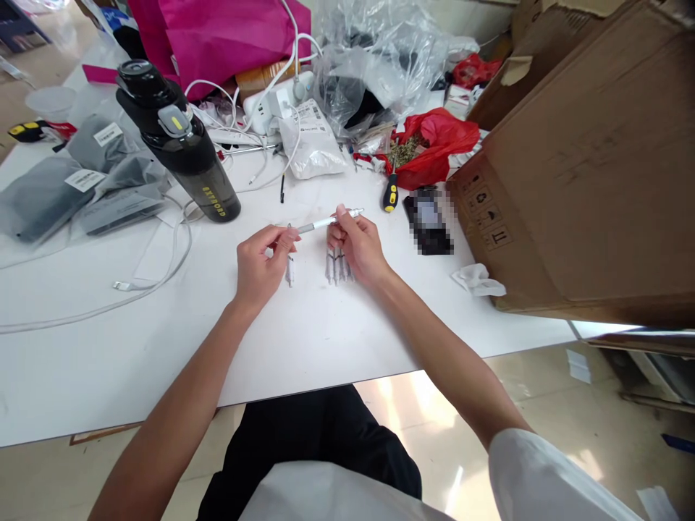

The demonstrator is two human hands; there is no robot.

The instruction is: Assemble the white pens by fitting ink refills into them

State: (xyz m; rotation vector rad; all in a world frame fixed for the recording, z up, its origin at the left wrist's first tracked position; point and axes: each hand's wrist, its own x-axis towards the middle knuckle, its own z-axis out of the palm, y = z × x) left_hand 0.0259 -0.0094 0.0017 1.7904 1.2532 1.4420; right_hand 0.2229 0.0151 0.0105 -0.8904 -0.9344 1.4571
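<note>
White table (135, 347), pale floor (543, 376) below. Far left, a dark bottle (179, 145). At centre, the left hand (260, 264) has its grip pinching the end of a slim pen (320, 223), and the right hand (355, 246) has its grip closed round it. Right: a dark item (428, 221), blurred beyond reading, beside a cut-off cardboard box (586, 159).

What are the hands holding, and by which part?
A white pen: the left hand pinches its grey end, the right hand grips the white barrel.

Pinched left hand (260, 262) beside pinched right hand (357, 247)
</note>
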